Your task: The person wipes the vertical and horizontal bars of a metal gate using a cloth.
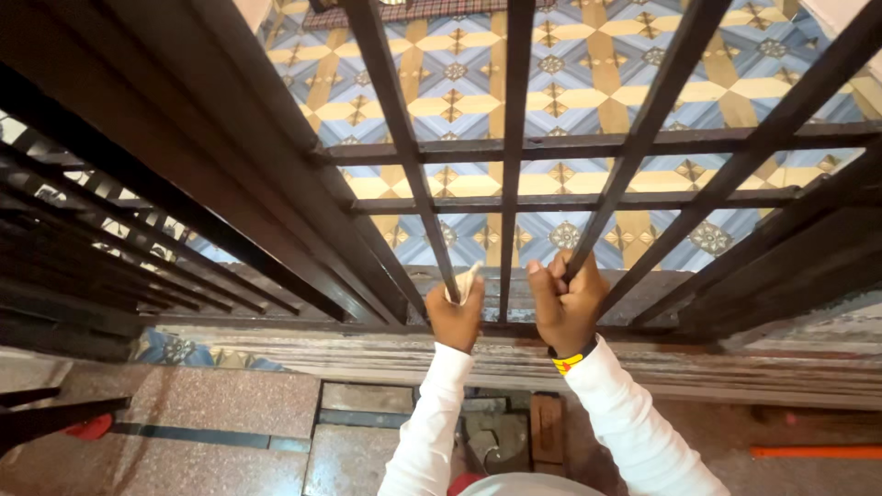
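Observation from the head camera, looking down through a dark metal grille at a patterned tile floor beyond.

Left hand: clenched around a pale folded pad (cloth or abrasive paper, cannot tell which), which is pressed against the foot of the left vertical bar, just above the grille's bottom rail.

Right hand: closed in a fist on the slanting right bar near its lower end, with a yellow wristband at the white cuff. A middle bar runs between the two hands and neither hand touches it.

Surroundings: a worn stone sill under the grille, an orange rod on the floor at right, and a red object at left, partly hidden.

Assessment: the work in hand appears to be rubbing down the left bar at its base, with the right hand serving as a brace. A further stroke would call for the pad to be kept wrapped against the bar while the left hand travels along it, and for a firm grip on the right bar.
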